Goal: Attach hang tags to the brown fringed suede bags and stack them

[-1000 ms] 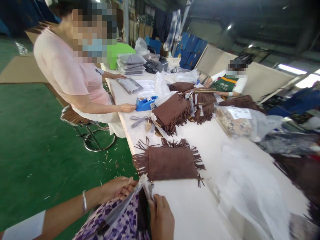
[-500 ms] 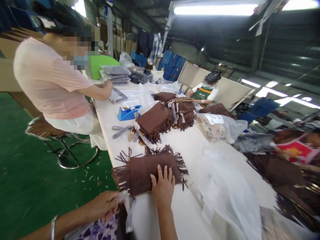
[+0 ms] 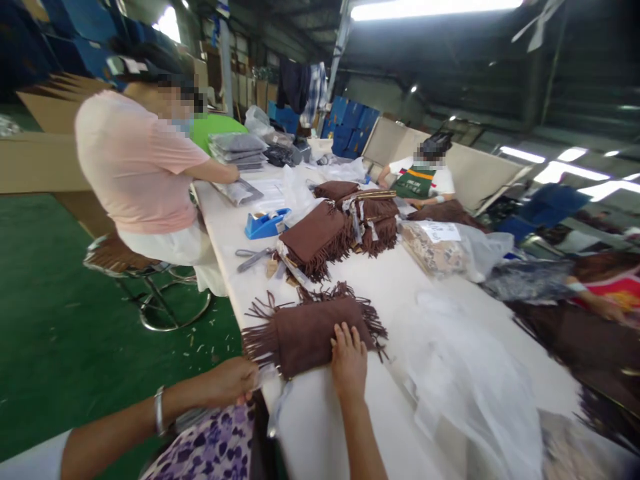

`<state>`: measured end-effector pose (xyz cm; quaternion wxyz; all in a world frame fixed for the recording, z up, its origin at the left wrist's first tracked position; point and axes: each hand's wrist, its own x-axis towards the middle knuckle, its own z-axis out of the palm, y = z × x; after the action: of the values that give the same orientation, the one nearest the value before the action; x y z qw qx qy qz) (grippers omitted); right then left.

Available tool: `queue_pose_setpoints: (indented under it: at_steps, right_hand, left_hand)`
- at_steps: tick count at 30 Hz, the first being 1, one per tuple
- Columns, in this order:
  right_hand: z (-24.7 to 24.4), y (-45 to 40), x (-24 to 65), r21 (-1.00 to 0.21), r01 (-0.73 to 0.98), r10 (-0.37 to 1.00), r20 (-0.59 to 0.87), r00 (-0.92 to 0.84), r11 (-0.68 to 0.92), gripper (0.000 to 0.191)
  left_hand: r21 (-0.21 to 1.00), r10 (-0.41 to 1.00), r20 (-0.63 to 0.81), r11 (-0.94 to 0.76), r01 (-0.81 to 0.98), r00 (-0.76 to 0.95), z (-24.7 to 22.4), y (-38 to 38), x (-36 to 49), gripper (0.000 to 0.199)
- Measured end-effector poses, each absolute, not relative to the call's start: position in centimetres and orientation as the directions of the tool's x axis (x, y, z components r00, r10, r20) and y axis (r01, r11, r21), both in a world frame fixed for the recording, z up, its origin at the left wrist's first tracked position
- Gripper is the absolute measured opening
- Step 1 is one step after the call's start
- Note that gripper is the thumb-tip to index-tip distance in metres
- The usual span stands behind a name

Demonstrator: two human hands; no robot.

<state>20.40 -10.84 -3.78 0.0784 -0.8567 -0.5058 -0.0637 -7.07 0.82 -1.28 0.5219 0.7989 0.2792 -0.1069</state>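
A brown fringed bag (image 3: 313, 333) lies flat at the near left edge of the white table, its tassels spread at both ends. On its near right part rests my right hand (image 3: 350, 360), palm down with the fingers stretched out and close together. My left hand (image 3: 231, 382) is closed beside the bag's near left corner, just off the table edge. Between its fingers is a piece of clear plastic wrapping (image 3: 267, 377), which reaches to that corner. A strip with a metal end hangs below the corner; what it is made of is unclear.
More brown fringed bags (image 3: 320, 237) are piled ahead, beside a blue tape dispenser (image 3: 265, 224) and a grey strap (image 3: 254, 259). Clear plastic bags (image 3: 465, 373) cover the right side, near a wrapped patterned item (image 3: 433, 250). Co-workers sit at left (image 3: 135, 160), across (image 3: 423, 177) and far right.
My left hand has risen and drawn slightly away from the bag with the plastic. My right hand has slid toward the bag's near edge, its fingers closer together. The whole view has shifted.
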Motion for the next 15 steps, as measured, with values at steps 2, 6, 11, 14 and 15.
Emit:
queue_pose_setpoints:
  at_steps: [2,6,11,14,15]
  right_hand:
    - [-3.3,-10.2,21.8,-0.094,0.878,0.859,0.181,0.479,-0.47,0.043]
    - [-2.8,-11.0,19.9,-0.136,0.87,0.843,0.218,0.492,-0.473,0.042]
    - [-3.8,-15.5,10.5,-0.226,0.874,0.849,0.226,0.477,-0.431,0.035]
    - [-4.2,-17.0,7.5,-0.232,0.874,0.858,0.199,0.473,-0.428,0.016]
    - [-4.2,-17.2,7.4,-0.222,0.865,0.85,0.189,0.491,-0.45,0.01]
  left_hand:
    - [0.772,0.324,-0.479,-0.288,0.567,0.816,-0.3,1.0,-6.8,0.032]
    - [0.767,0.349,-0.445,-0.327,0.552,0.825,0.9,1.3,-6.9,0.028]
    - [0.74,0.359,-0.343,-0.466,0.485,0.868,0.4,-0.1,-6.6,0.022]
    - [0.685,0.32,-0.274,-0.598,0.417,0.907,-0.6,-1.5,-5.4,0.019]
    - [0.669,0.302,-0.269,-0.625,0.403,0.915,-0.9,-1.8,-5.0,0.019]
